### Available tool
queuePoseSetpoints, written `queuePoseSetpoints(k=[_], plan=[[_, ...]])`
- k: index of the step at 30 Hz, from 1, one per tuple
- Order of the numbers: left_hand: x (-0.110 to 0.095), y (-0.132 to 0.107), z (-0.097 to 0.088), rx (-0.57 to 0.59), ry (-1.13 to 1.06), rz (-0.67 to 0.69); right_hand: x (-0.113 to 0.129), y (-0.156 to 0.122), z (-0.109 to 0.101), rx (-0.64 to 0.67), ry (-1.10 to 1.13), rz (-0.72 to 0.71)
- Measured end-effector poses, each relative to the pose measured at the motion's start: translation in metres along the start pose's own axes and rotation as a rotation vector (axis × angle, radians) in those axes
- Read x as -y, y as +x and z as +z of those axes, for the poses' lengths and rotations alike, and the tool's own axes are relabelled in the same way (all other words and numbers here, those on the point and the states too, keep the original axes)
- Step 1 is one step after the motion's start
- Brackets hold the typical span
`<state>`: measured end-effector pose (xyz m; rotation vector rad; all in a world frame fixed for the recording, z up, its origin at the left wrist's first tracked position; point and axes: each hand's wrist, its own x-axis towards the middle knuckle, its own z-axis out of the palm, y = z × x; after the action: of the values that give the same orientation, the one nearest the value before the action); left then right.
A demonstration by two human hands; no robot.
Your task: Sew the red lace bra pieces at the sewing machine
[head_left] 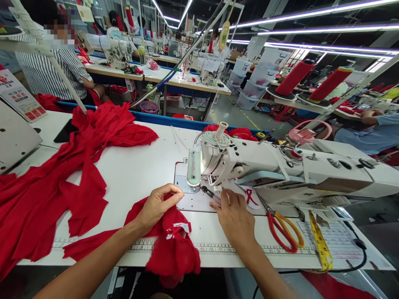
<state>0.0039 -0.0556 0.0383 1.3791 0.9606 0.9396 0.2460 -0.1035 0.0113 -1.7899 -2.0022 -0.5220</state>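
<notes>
My left hand (pixel 159 204) pinches the edge of a red garment (pixel 173 245) that lies on the table in front of me and hangs over its near edge. A small white label shows on the cloth. My right hand (pixel 234 216) rests beside the presser foot of the white sewing machine (pixel 280 170), fingers together on a small pale strip I cannot name. The needle area lies between the two hands, next to the machine's lamp (pixel 193 167).
A pile of red fabric pieces (pixel 62 182) covers the table's left. Orange-and-red scissors (pixel 285 228) and a yellow tape measure (pixel 319 241) lie at the right. Red thread cones (pixel 294 78) stand behind. Other workers sit at machines at the back left and far right.
</notes>
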Motion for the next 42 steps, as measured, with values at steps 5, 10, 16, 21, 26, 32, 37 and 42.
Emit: queuePoseSetpoints(k=[5,10,16,21,26,32,37,42], plan=[[0.007,0.003,-0.001,-0.001,0.055,0.027,0.046,-0.043,-0.023,0.129,0.64,-0.003],[-0.001,0.0,-0.007,0.045,0.167,0.122,0.081,-0.055,-0.031,0.072,0.608,-0.083],[-0.031,-0.048,-0.013,0.209,0.659,0.635,0.067,-0.032,-0.055,-0.071,0.477,-0.131],[-0.002,-0.072,0.002,-0.049,0.879,0.871,0.077,-0.029,-0.069,-0.12,0.453,-0.161],[0.017,-0.089,0.004,-0.221,0.696,0.883,0.087,-0.03,-0.085,-0.133,0.429,-0.218],[-0.014,-0.078,-0.063,-0.419,0.721,0.765,0.133,0.015,-0.074,-0.002,0.356,-0.301],[-0.132,-0.013,-0.132,-0.365,1.12,1.152,0.177,0.096,-0.072,-0.102,0.922,-0.073],[-0.127,0.023,-0.116,0.106,0.931,0.853,0.149,0.078,-0.056,0.116,1.208,0.214]])
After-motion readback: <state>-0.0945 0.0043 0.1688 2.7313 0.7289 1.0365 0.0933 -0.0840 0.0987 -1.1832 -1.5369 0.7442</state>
